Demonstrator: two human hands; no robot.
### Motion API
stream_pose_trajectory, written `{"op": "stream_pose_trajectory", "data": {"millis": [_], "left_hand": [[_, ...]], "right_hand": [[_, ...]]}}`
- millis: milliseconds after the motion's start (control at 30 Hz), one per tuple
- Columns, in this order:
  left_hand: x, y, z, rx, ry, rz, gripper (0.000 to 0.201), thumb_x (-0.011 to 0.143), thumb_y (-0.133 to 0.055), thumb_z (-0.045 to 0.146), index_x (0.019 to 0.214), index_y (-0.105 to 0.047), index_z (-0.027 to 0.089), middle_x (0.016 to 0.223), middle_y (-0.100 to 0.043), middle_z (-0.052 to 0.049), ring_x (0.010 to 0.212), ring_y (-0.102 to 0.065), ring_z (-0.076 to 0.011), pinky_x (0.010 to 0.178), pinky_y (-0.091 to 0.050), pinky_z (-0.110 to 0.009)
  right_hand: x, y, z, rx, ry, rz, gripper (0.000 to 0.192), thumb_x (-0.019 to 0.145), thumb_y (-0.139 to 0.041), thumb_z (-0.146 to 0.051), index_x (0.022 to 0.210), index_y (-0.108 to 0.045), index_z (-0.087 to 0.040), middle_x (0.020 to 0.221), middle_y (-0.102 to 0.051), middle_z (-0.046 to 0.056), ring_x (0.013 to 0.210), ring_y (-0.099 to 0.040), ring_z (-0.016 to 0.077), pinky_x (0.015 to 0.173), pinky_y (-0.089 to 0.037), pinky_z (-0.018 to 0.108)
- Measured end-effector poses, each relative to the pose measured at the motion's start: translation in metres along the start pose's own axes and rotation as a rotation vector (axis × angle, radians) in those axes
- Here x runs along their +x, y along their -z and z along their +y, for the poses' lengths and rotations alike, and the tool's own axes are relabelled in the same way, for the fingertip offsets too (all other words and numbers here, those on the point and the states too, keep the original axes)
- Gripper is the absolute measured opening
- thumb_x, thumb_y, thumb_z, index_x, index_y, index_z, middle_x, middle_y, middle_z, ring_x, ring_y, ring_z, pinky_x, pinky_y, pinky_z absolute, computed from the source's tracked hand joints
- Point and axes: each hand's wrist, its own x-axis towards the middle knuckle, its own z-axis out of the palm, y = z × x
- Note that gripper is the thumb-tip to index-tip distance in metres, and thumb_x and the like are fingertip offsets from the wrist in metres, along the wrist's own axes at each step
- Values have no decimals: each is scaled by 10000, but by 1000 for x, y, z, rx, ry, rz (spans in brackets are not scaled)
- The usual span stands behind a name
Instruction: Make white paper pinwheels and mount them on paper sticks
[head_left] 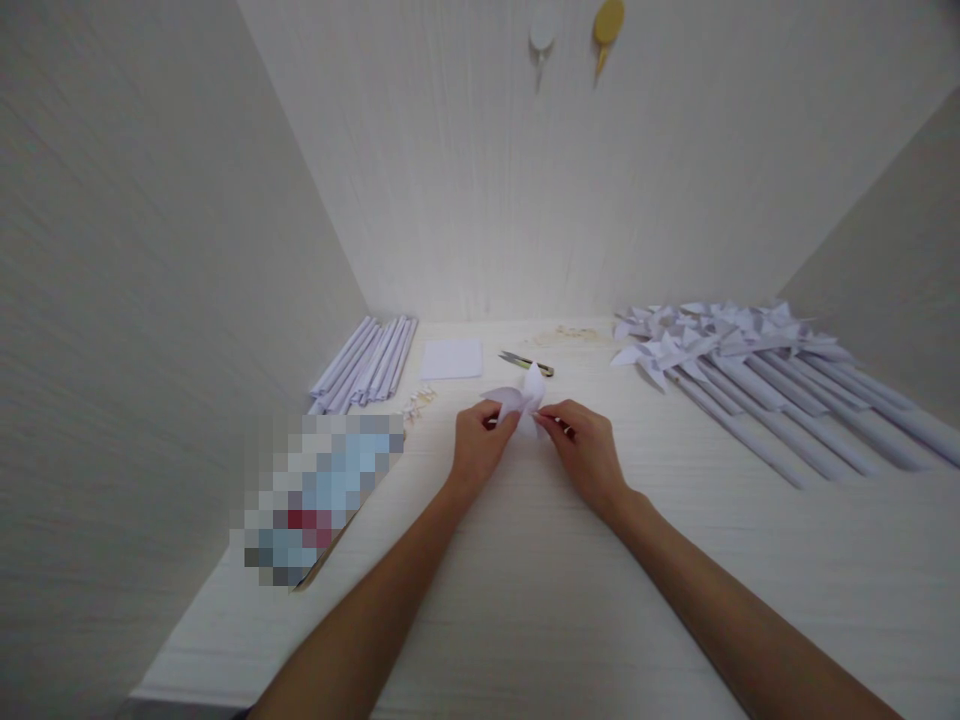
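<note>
Between my two hands is a white paper pinwheel (pixel 533 386) with curved blades, held just above the table. My left hand (pixel 481 440) is closed, its thumb and fingers pinching the left side of the paper. From the right, my right hand (pixel 583 443) pinches near the pinwheel's middle; whether a small part sits in its fingertips is too small to tell. Behind the pinwheel lies a pair of thread snips (pixel 527 363). A stack of white paper squares (pixel 451 359) rests to the left of the snips.
Rolled paper sticks (pixel 365 362) lie at the back left, with small whitish pieces (pixel 418 402) nearby. A blurred-out object (pixel 330 500) is at the left edge. Several finished pinwheels (pixel 705 340) on paper sticks are piled at right. Walls enclose the table (pixel 517 600).
</note>
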Motion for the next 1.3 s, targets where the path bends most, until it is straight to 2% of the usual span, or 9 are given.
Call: {"op": "stream_pose_trajectory", "data": {"millis": [400,933,1300], "left_hand": [[0,-2,1,11,-17,11,102,626,-548,175,557,-611,135,553,-548,29,549,-482,-88,501,-368,-188],[0,-3,-2,159,-99,27,141,644,-537,185,514,-577,144,556,-524,26,553,-495,-93,517,-392,-200],[-1,-2,-1,148,-106,-9,120,635,-512,144,525,-561,144,562,-518,31,572,-492,-91,549,-404,-200]], "right_hand": [[0,1,-2,-45,-31,-23,163,786,-493,-243,743,-639,-185,708,-650,44,599,-557,151,560,-403,256],[0,1,-5,-94,-74,-103,182,787,-462,-218,715,-624,-174,688,-642,48,582,-533,143,573,-382,250],[1,1,-4,-83,-63,-120,184,788,-455,-199,688,-606,-170,682,-626,48,602,-528,150,579,-383,254]]}}
